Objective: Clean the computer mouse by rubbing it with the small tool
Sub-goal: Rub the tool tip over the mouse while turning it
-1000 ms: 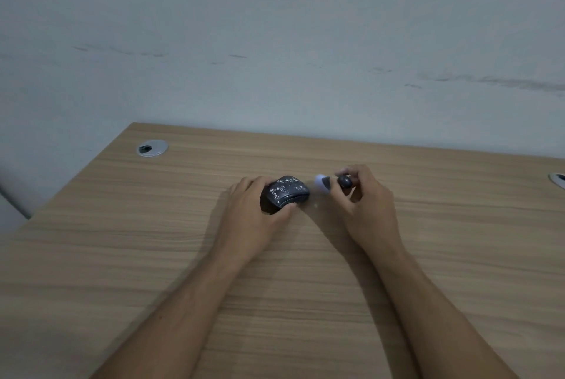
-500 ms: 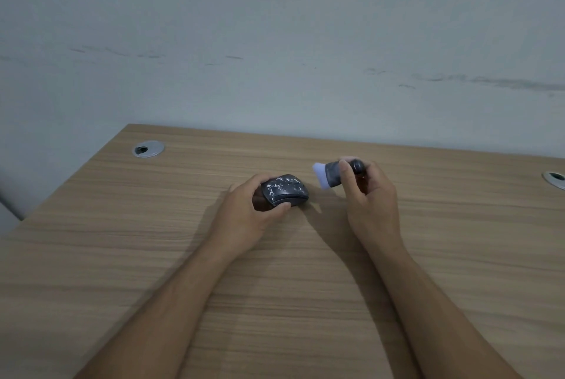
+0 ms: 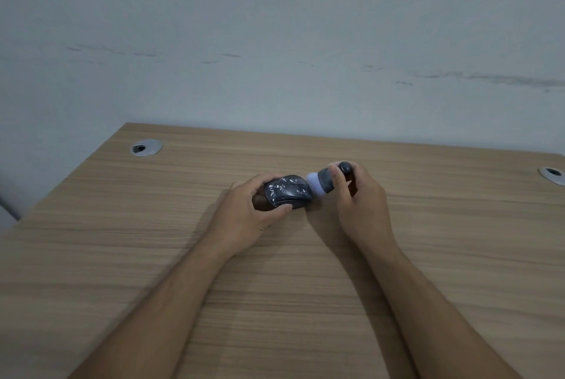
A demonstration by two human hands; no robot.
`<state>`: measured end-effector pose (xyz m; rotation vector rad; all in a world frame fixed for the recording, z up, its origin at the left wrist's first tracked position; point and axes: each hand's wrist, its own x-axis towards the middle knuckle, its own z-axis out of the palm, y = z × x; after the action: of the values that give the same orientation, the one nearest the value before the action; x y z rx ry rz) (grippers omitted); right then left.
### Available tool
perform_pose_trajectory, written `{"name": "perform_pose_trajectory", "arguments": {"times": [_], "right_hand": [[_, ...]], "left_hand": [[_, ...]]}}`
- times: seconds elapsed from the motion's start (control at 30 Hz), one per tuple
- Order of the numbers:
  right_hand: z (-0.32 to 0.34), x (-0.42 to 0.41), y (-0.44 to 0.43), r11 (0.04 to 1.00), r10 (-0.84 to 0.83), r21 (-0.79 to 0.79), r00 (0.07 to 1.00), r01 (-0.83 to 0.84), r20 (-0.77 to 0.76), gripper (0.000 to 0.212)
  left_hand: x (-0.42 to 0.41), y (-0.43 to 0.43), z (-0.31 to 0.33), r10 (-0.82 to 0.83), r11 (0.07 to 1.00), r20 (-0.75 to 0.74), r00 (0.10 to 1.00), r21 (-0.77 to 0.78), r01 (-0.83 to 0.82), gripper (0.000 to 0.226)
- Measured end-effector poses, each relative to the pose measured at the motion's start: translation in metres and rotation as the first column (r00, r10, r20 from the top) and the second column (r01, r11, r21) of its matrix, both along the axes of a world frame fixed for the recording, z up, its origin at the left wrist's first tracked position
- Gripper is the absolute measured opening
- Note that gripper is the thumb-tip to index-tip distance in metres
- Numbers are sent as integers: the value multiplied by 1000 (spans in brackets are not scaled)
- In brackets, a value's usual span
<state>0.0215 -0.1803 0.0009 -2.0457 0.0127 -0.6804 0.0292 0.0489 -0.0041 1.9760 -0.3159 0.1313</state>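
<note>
1. Head view: left hand (image 3: 249,216) is gripping the computer mouse (image 3: 289,195) on the wooden desk (image 3: 153,241), fingers clamped round its sides.
2. Right hand (image 3: 360,198) is pinching the small tool (image 3: 327,179), its pale tip touching the mouse's right end.

Dark white-speckled mouse (image 3: 289,195) on desk, small tool's (image 3: 328,178) pale tip beside it

Your bench (image 3: 305,302) is a light wood-grain top that meets a pale wall along its far edge. Two round silver cable grommets sit flush in it: one (image 3: 146,147) at the far left corner, one (image 3: 552,174) at the far right edge, cut off by the frame.
</note>
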Motion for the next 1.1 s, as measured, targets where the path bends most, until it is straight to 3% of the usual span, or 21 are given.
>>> {"name": "perform_pose_trajectory", "arguments": {"times": [0.1, 0.2, 0.3, 0.43, 0.57, 0.7, 0.77, 0.83, 0.93, 1.1], "right_hand": [[7, -4, 4, 998, 0, 61, 998, -4, 58, 11], [7, -7, 11, 998, 59, 16, 996, -60, 59, 17], [2, -5, 11, 1000, 2, -32, 1000, -2, 23, 16], [6, -5, 7, 997, -77, 30, 997, 76, 24, 13], [7, -10, 16, 999, -10, 47, 998, 7, 66, 14], [2, -5, 14, 998, -51, -26, 999, 51, -12, 17], [2, -4, 11, 997, -76, 13, 997, 76, -35, 16], [5, -5, 10, 995, -78, 64, 997, 77, 5, 13], [7, -9, 18, 1000, -15, 19, 997, 14, 72, 13], [5, -6, 19, 999, -30, -12, 1000, 30, -2, 14]], "left_hand": [[1, 1, -1, 2, 1000, 2, 1000, 3, -2, 52], [2, 2, -1, -3, 1000, 7, 1000, -14, 3, 49], [3, 2, -1, 7, 999, 20, 1000, -45, -7, 48], [2, 0, -2, 5, 997, 23, 1000, -76, -3, 45], [2, 1, 0, 35, 997, 37, 999, -68, -32, 44], [1, 2, 0, 45, 997, 21, 999, -68, -44, 46], [0, 2, 0, 41, 997, 13, 999, -69, -40, 46], [1, 1, -1, 47, 998, 14, 999, -50, -46, 46], [3, 2, -3, 60, 998, 17, 998, -32, -59, 49], [5, 3, -5, 67, 997, 26, 997, -39, -65, 51]]}}
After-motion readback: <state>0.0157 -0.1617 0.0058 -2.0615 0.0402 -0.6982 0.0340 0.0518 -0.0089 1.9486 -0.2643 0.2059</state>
